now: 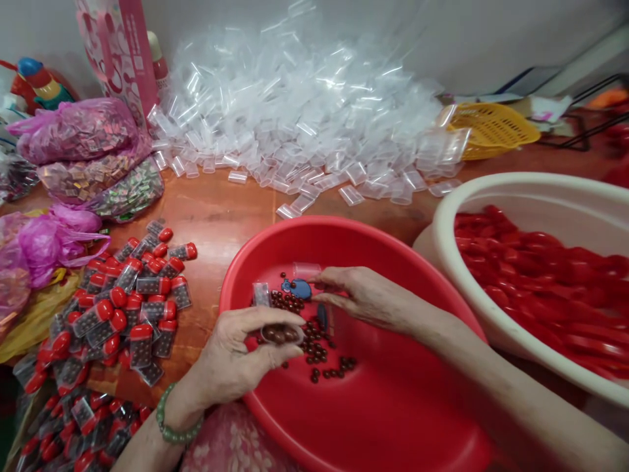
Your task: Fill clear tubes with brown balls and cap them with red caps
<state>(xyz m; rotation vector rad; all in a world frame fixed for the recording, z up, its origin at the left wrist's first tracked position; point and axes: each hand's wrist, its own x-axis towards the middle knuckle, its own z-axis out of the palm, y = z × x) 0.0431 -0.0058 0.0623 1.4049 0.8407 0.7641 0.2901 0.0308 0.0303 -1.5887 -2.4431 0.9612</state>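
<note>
My left hand (240, 354) grips a small clear plastic container (282, 334) at the near left of the red basin (393, 373). Its opening faces me, and brown balls show inside. Over the basin, my right hand (363, 295) has thumb and fingers apart, the tips close to a blue oval piece (301, 289); whether they touch it I cannot tell. Loose brown balls (317, 344) lie on the basin floor below my hands. Another blue piece (322, 316) rests under the right hand, and a clear container (261, 295) lies by the left wall.
Left of the basin lies a pile of filled red-capped containers (142, 288). Empty clear containers (304, 124) are heaped behind, beside a yellow basket (491, 130). A white tub (445, 210) of red caps (545, 275) stands right. Pink bags (78, 131) sit at far left.
</note>
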